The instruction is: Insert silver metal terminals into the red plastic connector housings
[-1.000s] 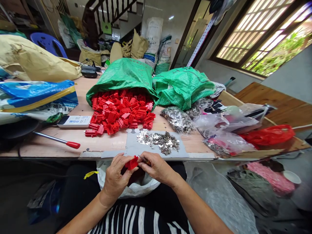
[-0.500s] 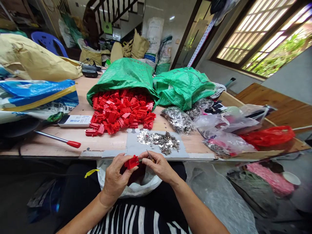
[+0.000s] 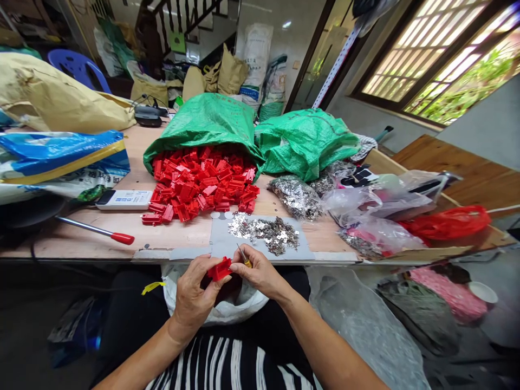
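My left hand (image 3: pixel 195 295) is closed around a small red plastic part (image 3: pixel 220 268), held just below the table's front edge. Pinched in my right hand (image 3: pixel 260 273) is a thin tool with a yellow handle (image 3: pixel 244 257), its metal tip pointing up and away from the part. Both hands meet over a white plastic bag (image 3: pixel 231 303) on my lap. Straight ahead on a grey card (image 3: pixel 227 241) lies a loose heap of small silvery metal pieces (image 3: pixel 266 233). Behind it, a pile of red plastic parts (image 3: pixel 199 184) spills from a green woven sack (image 3: pixel 207 124).
A red-handled screwdriver (image 3: pixel 97 232) and a white remote (image 3: pixel 124 199) lie at the left. A second green sack (image 3: pixel 304 141), clear bags of metal pieces (image 3: pixel 294 196) and a red bag (image 3: pixel 447 223) crowd the right. Blue and brown sacks (image 3: pixel 60 157) fill the far left.
My right hand has turned the thin tool so its tip swings up from the red part. The left hand keeps the part in nearly the same place.
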`<state>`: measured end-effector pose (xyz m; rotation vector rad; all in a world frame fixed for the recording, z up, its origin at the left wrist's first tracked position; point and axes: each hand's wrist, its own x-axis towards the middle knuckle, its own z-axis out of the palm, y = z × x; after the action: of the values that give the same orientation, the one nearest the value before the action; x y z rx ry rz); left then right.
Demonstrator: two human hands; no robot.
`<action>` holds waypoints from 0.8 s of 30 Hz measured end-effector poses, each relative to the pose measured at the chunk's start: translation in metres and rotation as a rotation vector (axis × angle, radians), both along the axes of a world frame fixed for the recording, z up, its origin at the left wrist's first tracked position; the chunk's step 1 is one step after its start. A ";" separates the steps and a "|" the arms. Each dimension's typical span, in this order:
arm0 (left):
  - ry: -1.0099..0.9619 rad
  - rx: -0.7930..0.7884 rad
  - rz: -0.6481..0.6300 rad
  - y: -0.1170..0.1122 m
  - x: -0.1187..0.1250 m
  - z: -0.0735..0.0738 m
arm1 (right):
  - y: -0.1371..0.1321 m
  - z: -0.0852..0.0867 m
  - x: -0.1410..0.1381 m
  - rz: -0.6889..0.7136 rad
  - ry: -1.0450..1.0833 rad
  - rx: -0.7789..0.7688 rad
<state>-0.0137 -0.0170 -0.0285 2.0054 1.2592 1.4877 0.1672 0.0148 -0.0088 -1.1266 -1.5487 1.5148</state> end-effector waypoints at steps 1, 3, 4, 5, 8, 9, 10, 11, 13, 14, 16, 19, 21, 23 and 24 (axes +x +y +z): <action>-0.009 -0.004 -0.006 0.000 0.000 0.000 | 0.000 0.000 0.000 0.009 0.023 -0.021; -0.012 0.002 -0.022 -0.001 0.002 0.000 | 0.001 0.001 0.001 0.037 0.070 -0.074; -0.008 0.012 -0.030 -0.001 0.002 0.000 | 0.001 0.001 0.002 0.052 0.096 -0.101; -0.003 0.019 -0.039 -0.001 0.003 0.000 | 0.001 0.001 0.002 0.065 0.121 -0.131; -0.019 -0.021 -0.044 0.000 0.005 0.001 | 0.002 0.003 0.003 0.071 0.181 -0.208; -0.034 -0.048 -0.040 0.001 0.006 0.002 | 0.002 0.003 0.003 0.065 0.191 -0.224; -0.049 -0.073 -0.038 0.001 0.006 0.003 | 0.002 0.004 0.002 0.058 0.197 -0.234; -0.061 -0.091 -0.039 0.001 0.006 0.003 | 0.002 0.004 0.002 0.052 0.202 -0.237; -0.078 -0.106 -0.046 0.002 0.005 0.004 | 0.003 0.005 0.002 0.042 0.206 -0.229; -0.083 -0.110 -0.049 0.002 0.004 0.004 | 0.003 0.006 0.001 0.036 0.204 -0.223; -0.090 -0.114 -0.048 0.002 0.003 0.003 | 0.002 0.007 0.001 0.029 0.188 -0.212; -0.096 -0.112 -0.046 0.001 0.002 0.001 | 0.000 0.010 0.000 0.030 0.144 -0.198; -0.098 -0.114 -0.041 0.000 0.003 0.001 | 0.000 0.010 0.001 0.037 0.122 -0.186; -0.098 -0.115 -0.035 -0.001 0.003 0.001 | -0.001 0.011 0.002 0.050 0.114 -0.174; -0.097 -0.113 -0.032 -0.001 0.004 0.001 | -0.001 0.011 0.002 0.059 0.114 -0.171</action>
<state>-0.0101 -0.0178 -0.0276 1.8506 1.2373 1.4472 0.1694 0.0143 0.0020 -1.0760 -1.4076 1.7478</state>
